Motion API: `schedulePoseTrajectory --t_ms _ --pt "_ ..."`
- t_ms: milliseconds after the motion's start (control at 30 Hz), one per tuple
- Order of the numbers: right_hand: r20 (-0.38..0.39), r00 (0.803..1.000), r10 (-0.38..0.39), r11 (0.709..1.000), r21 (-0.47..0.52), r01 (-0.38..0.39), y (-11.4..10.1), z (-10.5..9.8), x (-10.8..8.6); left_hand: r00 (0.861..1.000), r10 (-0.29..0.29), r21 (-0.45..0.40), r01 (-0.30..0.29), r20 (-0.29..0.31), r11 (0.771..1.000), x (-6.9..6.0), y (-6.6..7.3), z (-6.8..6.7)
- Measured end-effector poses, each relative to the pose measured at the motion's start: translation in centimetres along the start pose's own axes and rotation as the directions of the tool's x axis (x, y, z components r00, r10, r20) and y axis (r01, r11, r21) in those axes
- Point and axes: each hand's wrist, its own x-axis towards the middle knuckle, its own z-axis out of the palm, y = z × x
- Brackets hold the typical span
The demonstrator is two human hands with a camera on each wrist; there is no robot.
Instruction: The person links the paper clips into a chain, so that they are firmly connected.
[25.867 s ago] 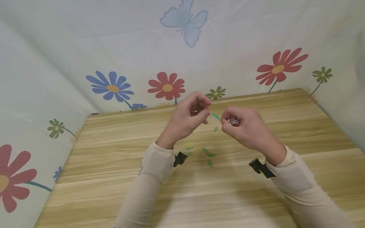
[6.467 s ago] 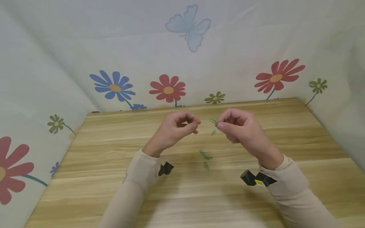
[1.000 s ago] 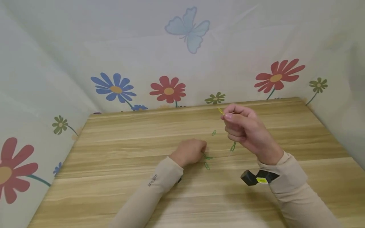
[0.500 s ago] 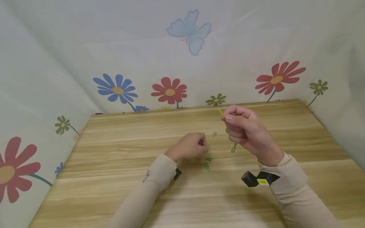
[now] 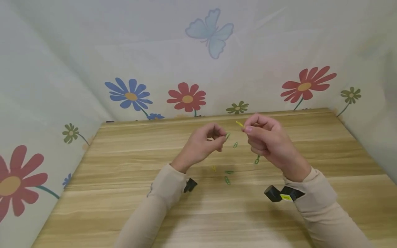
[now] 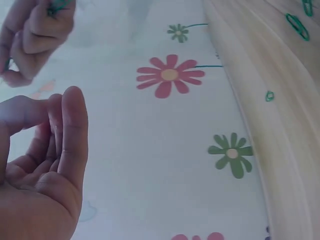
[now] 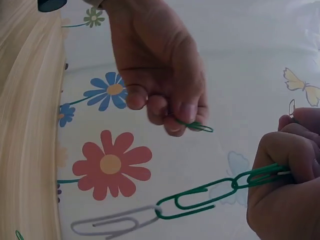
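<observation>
We see left hand (image 5: 201, 144), now raised left of chain (image 5: 257, 159), pinching green clip (image 5: 228, 135); right hand (image 5: 267, 138) pinches yellow clip (image 5: 239, 123); loose clips (image 5: 227, 181) one fewer.

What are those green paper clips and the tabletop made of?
The green paper clips look like plastic-coated wire: thin, smooth, evenly coloured, bent into loops. The tabletop seems wood or wood-look laminate, by its streaked grain, with a faint sheen.

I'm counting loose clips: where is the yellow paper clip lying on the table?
In the head view, the yellow paper clip lies on the table just left of two green paper clips, below the left hand.
</observation>
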Motion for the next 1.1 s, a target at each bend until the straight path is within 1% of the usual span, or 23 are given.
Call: schedulePoseTrajectory --t_ms 67,133,267,400,533,667,767,833,900,967,1100 --pt "-0.035 0.999 -0.002 0.997 -0.076 -0.001 0.1 0.3 0.0 0.999 0.03 -0.036 -0.031 -0.025 0.999 -0.2 0.6 -0.1" --pt "-0.079 0.997 0.005 0.988 -0.153 -0.017 0.2 0.5 -0.1 0.997 0.059 -0.069 -0.062 -0.044 0.996 -0.4 1.1 -0.1" --pt "-0.152 0.988 0.017 0.953 -0.297 -0.062 0.3 1.1 -0.3 0.993 0.102 -0.105 -0.109 -0.062 0.989 -0.7 1.8 0.0" --pt "-0.18 0.983 0.021 0.902 -0.421 -0.097 0.3 1.4 -0.4 0.986 0.145 -0.114 -0.154 -0.078 0.982 -1.0 2.3 0.2" --pt "-0.19 0.981 0.023 0.846 -0.52 -0.12 0.3 1.6 -0.4 0.978 0.178 -0.134 -0.192 -0.11 0.972 -1.2 2.6 0.3" --pt "-0.194 0.981 0.012 0.794 -0.595 -0.128 0.4 1.7 -0.4 0.972 0.191 -0.203 -0.216 -0.136 0.955 -1.3 2.6 0.4" --pt "-0.185 0.983 0.0 0.763 -0.635 -0.12 0.5 1.8 -0.4 0.971 0.195 -0.268 -0.225 -0.136 0.937 -1.3 2.6 0.4" --pt "-0.176 0.984 -0.009 0.751 -0.651 -0.11 0.6 1.8 -0.4 0.972 0.197 -0.3 -0.228 -0.13 0.926 -1.2 2.5 0.4" --pt "-0.166 0.986 -0.017 0.747 -0.658 -0.098 0.6 1.8 -0.4 0.973 0.196 -0.323 -0.225 -0.119 0.919 -1.2 2.3 0.4" --pt "-0.16 0.987 -0.022 0.748 -0.658 -0.09 0.6 1.8 -0.4 0.976 0.194 -0.348 -0.218 -0.102 0.912 -1.1 2.1 0.3" --pt "-0.157 0.987 -0.02 0.753 -0.652 -0.089 0.6 1.8 -0.4 0.981 0.183 -0.416 -0.194 -0.067 0.888 -1.1 2.0 0.3"
